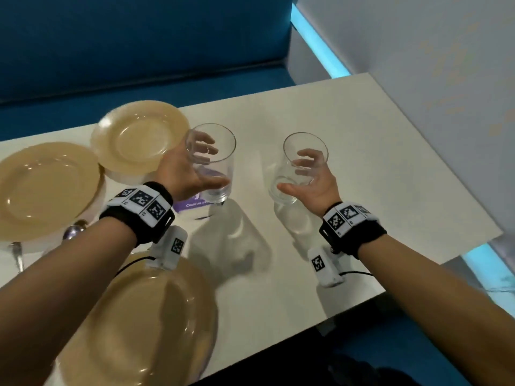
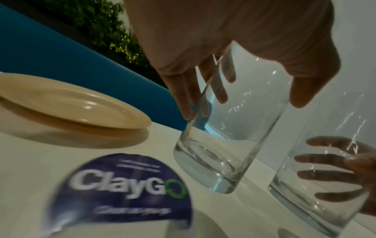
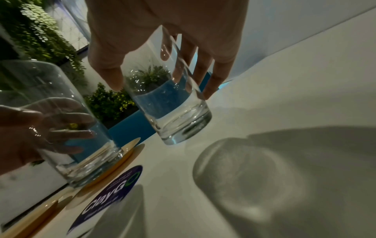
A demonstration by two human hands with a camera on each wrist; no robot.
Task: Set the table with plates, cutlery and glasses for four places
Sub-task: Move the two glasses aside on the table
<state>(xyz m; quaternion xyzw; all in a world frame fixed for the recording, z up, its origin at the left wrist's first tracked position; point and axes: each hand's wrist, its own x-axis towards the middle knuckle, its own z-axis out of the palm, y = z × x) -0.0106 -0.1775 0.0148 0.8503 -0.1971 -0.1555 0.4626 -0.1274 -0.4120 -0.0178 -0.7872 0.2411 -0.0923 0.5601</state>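
Above the counter (image 1: 348, 151), each hand wraps a clear, empty tumbler, thumb on the near side and fingers round the far wall. The left hand (image 1: 186, 174) holds the left glass (image 1: 213, 162) just beside the far plate (image 1: 139, 137); the right hand (image 1: 315, 188) holds the right glass (image 1: 299, 168) over bare surface. Both glasses tilt slightly, bases lowest and seemingly just clear of the counter, so setting down likely means lowering straight.
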